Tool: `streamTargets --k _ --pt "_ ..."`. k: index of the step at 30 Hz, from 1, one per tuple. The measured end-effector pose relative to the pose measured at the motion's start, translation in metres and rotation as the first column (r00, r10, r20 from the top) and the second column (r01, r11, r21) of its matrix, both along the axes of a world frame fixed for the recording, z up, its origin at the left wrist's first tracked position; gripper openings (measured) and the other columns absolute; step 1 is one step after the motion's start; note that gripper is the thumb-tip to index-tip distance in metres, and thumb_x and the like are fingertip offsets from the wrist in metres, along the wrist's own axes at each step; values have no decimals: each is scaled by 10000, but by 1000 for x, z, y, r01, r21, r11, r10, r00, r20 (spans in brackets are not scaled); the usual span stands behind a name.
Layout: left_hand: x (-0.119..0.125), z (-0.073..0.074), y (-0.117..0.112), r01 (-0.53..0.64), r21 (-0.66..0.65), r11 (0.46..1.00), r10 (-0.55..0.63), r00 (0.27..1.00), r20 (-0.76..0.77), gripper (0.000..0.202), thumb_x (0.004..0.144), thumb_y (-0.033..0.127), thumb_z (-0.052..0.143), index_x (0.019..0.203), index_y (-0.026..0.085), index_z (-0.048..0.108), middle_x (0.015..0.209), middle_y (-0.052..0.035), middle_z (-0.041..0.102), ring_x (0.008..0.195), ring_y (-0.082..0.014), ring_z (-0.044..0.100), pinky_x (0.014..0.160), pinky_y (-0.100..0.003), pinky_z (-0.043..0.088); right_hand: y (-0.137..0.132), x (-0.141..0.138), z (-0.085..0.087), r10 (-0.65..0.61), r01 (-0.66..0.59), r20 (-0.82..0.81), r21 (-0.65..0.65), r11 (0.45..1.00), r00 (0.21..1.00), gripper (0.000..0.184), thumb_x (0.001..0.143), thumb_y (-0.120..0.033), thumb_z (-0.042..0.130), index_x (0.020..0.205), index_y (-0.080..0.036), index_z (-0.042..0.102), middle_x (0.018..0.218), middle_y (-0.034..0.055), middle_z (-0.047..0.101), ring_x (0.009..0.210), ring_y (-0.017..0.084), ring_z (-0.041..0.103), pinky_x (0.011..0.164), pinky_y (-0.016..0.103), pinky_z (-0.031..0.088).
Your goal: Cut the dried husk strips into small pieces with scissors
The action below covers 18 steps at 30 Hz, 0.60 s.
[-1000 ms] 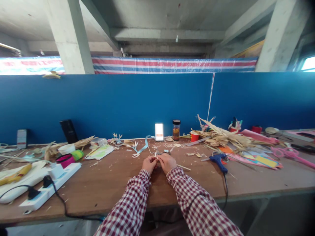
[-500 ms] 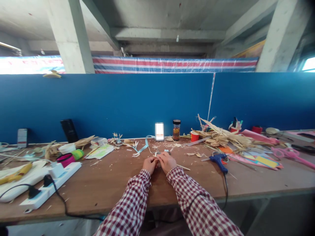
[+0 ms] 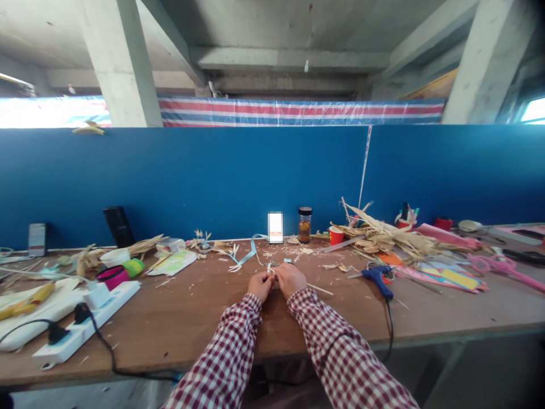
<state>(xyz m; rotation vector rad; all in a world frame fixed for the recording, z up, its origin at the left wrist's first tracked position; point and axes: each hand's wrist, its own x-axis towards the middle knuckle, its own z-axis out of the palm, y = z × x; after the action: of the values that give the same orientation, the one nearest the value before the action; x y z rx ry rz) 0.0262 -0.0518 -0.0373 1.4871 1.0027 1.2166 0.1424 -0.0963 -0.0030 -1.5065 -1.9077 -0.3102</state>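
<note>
My left hand (image 3: 260, 286) is closed, its thumb and fingertips pinching a small pale piece (image 3: 271, 271) that looks like corn husk. Right against it, my right hand (image 3: 290, 280) is closed too, its fingertips meeting the left ones at that piece. A thin pale stick (image 3: 320, 289) sticks out to the right from under my right hand; its other end is hidden by the fingers. Something small and dark shows at the right fingers, too small to name. A light-blue ribbon (image 3: 251, 253) and pale husk scraps (image 3: 234, 258) lie just beyond my hands.
A blue glue gun (image 3: 378, 281) with its cord lies to the right, before a heap of dried husks (image 3: 392, 236). A dark-lidded jar (image 3: 305, 226) and a red cup (image 3: 336, 235) stand behind. On the left is a white power strip (image 3: 91, 324); far right, pink scissors (image 3: 506, 270).
The stick under my right hand has shifted slightly to the right. My right hand has turned a little, and both hands stay together at the same spot.
</note>
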Motion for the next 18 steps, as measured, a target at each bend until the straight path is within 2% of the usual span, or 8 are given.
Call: streamTargets --k 5,11,12,15,18 --pt "1 -1 0 -6 -29 1000 6 1000 6 214 613 346 629 576 140 586 369 55 476 331 -67 403 360 -183 319 8 2 -3 -69 69 2 -7 998 998 156 870 -250 446 915 -169 572 958 39 583 823 147 558 721 326 465" --pt "-2 3 -3 -5 -59 998 7 999 40 225 603 360 642 614 136 622 426 34 520 366 -72 453 364 -180 347 15 28 -5 -180 183 -74 23 983 981 174 877 -248 429 926 -169 575 930 44 591 787 145 565 694 314 467" --pt "-2 3 -3 -11 -65 998 15 999 52 233 607 367 638 617 135 622 442 30 530 372 -72 458 364 -180 351 14 30 -5 -185 189 -88 37 981 979 210 885 -230 396 917 -183 598 904 67 602 800 165 565 694 303 458" --pt "-3 3 -1 -40 -78 996 47 994 96 254 622 384 621 632 131 613 463 28 537 383 -69 460 373 -181 360 8 26 -2 -126 134 -97 75 988 987 282 891 -240 347 1040 -199 582 922 91 612 841 188 566 714 277 443" --pt "-4 1 1 -48 -77 996 58 990 129 248 636 372 613 618 126 595 445 41 513 386 -65 450 387 -183 364 2 7 -2 -15 23 -74 97 995 997 356 870 -289 380 1207 -206 459 1041 86 583 880 178 564 724 243 449"
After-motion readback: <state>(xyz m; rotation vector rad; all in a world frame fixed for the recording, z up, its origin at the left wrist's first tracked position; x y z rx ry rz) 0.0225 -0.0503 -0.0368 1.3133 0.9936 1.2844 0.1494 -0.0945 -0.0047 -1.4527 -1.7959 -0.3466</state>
